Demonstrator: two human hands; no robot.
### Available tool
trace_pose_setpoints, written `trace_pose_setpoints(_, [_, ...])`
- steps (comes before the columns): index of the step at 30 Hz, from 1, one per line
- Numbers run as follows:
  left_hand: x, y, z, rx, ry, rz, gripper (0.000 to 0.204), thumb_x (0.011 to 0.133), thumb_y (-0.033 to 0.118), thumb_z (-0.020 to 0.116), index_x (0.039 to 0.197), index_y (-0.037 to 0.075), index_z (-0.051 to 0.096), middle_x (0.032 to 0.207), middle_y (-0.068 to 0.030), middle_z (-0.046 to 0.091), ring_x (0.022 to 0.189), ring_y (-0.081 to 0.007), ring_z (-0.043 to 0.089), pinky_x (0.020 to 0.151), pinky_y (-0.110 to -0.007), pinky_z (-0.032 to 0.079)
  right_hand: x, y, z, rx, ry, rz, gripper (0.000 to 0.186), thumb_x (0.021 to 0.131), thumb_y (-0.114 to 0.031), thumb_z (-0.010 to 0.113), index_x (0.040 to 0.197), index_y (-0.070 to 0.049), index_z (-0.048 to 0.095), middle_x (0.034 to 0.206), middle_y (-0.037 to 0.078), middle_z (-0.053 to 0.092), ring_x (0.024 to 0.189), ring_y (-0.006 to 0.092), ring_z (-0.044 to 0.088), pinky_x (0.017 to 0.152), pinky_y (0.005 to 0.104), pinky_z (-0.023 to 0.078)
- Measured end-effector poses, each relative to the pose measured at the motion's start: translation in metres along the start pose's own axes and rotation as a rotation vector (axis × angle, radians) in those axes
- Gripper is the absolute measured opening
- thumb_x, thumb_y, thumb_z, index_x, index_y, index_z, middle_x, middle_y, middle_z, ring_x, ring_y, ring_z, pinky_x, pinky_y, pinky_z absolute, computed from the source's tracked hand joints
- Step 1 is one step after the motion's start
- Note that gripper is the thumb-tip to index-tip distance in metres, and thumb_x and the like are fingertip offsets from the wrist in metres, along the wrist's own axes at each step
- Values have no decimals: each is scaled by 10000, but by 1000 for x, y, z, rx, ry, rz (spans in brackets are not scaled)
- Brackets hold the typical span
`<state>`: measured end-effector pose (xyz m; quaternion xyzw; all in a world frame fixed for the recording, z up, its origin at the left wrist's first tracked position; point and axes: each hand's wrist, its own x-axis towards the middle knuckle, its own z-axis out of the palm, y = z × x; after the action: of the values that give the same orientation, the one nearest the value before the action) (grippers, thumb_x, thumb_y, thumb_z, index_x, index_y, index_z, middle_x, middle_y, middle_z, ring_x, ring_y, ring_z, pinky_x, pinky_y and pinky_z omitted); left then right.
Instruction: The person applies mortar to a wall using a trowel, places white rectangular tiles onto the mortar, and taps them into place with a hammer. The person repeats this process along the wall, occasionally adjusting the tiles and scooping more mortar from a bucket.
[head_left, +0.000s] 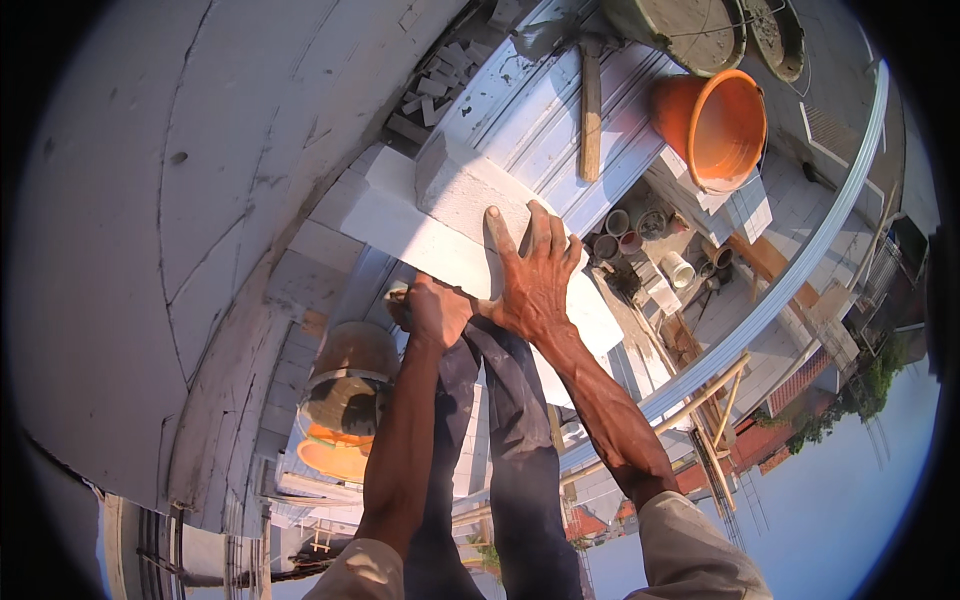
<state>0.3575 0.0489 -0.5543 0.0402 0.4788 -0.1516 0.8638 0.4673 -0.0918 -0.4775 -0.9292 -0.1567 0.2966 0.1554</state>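
A long white lightweight block (415, 222) lies crosswise in front of my legs. Another pale block (470, 185) stands just beyond it. My right hand (540, 275) is spread over the long block, its fingers apart and its thumb stretched out. Close to the block's near edge, my left hand (437, 312) is closed around something. Only a small pale, worn end of that thing (397, 298) shows beside the fist; the rest is hidden by the fingers, so its kind cannot be made out.
Ribbed metal planks (545, 130) run beyond the blocks, bearing a wooden batten (590, 120) and an orange bucket (705, 130). Mortar tubs (690, 30) stand at the far right. Another bucket (350, 365) is at lower left. A wall (200, 200) rises left; the ground lies far below, right.
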Motion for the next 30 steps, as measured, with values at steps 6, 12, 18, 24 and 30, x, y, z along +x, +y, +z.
trace_pose_setpoints(6, [30, 8, 53, 164, -35, -24, 689, 1075, 608, 355, 1571, 131, 376, 1546, -93, 453, 1386, -308, 468, 1119, -564, 409, 20, 29, -14, -52, 128, 13, 1450, 390, -477, 1006, 1633, -298, 281, 1532, 255, 278, 1422, 487, 284, 1060, 737, 266])
trace_pose_setpoints(12, [77, -5, 127, 294, -154, 8, 851, 998, 729, 441, 1615, 164, 283, 1555, -158, 376, 1384, -396, 425, 1124, -651, 390, 65, 80, -66, -146, 199, 35, 1425, 435, -387, 964, 1647, -288, 222, 1534, 296, 310, 1399, 523, 359, 1112, 681, 321])
trace_pose_setpoints(18, [77, 9, 130, 533, -35, 30, 1061, 951, 758, 523, 1656, 57, 152, 1651, -272, 245, 1494, -483, 314, 1171, -703, 285, 87, 92, -73, -199, 183, -18, 1381, 476, -441, 951, 1633, -268, 218, 1500, 312, 323, 1384, 531, 358, 1062, 689, 356])
trace_pose_setpoints(24, [-109, 52, 56, 1348, 352, 532, 673, 977, 364, 698, 1476, -44, 505, 1415, -245, 578, 1283, -367, 585, 1102, -439, 444, 83, 106, -66, -216, 225, -41, 1380, 561, -575, 951, 1653, -301, 154, 1564, 382, 258, 1441, 565, 293, 1091, 729, 309])
trace_pose_setpoints(30, [-300, 89, -127, 1723, 1256, 645, 732, 960, 315, 697, 1504, -63, 385, 1463, -295, 436, 1381, -461, 399, 1162, -499, 341, 83, 104, -71, -221, 224, -67, 1378, 579, -669, 928, 1655, -291, 154, 1565, 413, 267, 1468, 565, 269, 1123, 730, 290])
